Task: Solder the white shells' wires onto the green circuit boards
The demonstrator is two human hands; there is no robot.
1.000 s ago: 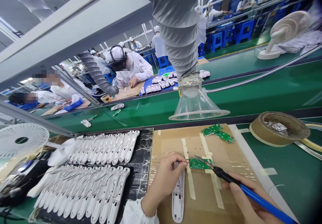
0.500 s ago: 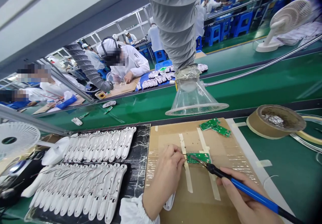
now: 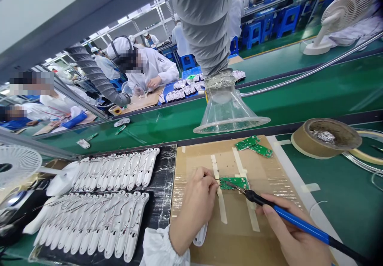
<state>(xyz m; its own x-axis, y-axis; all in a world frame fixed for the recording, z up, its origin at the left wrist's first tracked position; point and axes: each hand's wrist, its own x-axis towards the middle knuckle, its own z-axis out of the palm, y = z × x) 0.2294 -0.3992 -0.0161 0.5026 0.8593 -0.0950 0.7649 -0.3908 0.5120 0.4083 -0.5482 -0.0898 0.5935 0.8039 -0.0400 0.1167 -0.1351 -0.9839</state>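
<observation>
My right hand (image 3: 287, 226) grips a soldering iron (image 3: 299, 220) with a blue and black handle. Its metal tip rests at the left half of a green circuit board (image 3: 235, 183), which lies flat on the cardboard. At the board's left edge, my left hand (image 3: 199, 194) has its fingertips pinched together; what is between them is too small to make out. A white plastic casing (image 3: 200, 236) lies partly hidden beneath my left wrist. Two more green circuit boards (image 3: 247, 142) overlap at the far edge of the taped cardboard sheet (image 3: 221, 242).
Rows of white casings with wires (image 3: 89, 226) fill a black mat on the left. A clear fume hood (image 3: 230, 112) hangs above the board. A large tape roll (image 3: 311, 142) stands at right, a white fan (image 3: 20, 162) at left. A co-worker (image 3: 149, 66) sits across the bench.
The camera view has shifted slightly. Both hands keep their grip, and the iron's tip stays at the left half of the circuit board.
</observation>
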